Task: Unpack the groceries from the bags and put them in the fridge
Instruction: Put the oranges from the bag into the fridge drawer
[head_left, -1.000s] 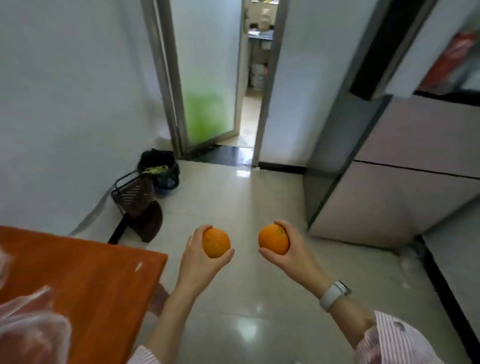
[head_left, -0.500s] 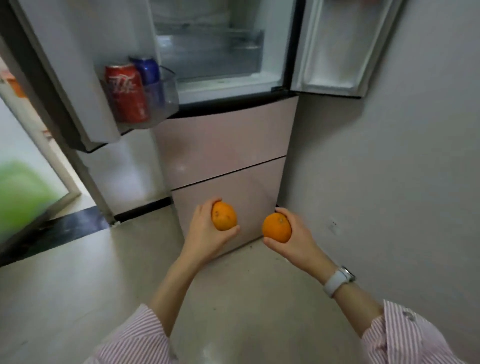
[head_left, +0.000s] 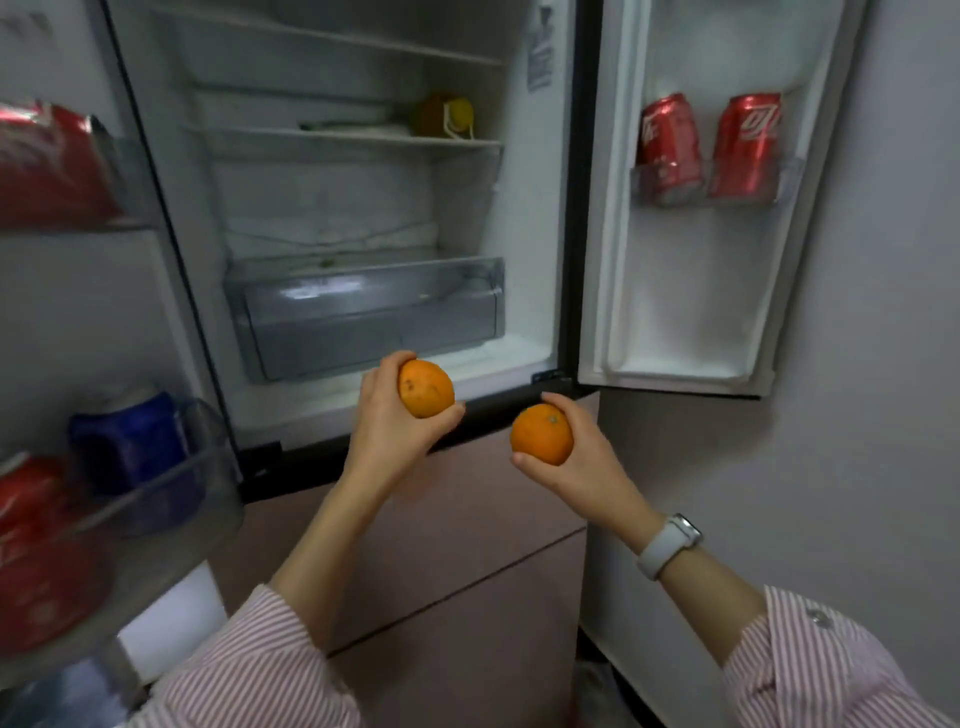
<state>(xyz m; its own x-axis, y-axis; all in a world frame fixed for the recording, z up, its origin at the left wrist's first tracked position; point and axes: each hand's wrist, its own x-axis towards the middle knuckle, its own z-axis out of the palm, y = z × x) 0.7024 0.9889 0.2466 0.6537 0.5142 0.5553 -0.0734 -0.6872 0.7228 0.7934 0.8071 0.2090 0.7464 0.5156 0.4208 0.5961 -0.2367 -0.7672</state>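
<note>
Each hand, left hand and right hand, grips an orange before the open fridge.

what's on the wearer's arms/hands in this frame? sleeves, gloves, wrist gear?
Both hands are bare, no gloves. Left hand and right hand come out of pink-and-white striped shirt sleeves, pushed up the forearms. The right cuff shows a small button. A white-banded smartwatch sits on the right wrist.

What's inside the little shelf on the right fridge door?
Two red cans stand side by side in the right door shelf. Its clear front rail covers their bottoms, so the lower ends look blurry. Nothing else shows there.
</note>
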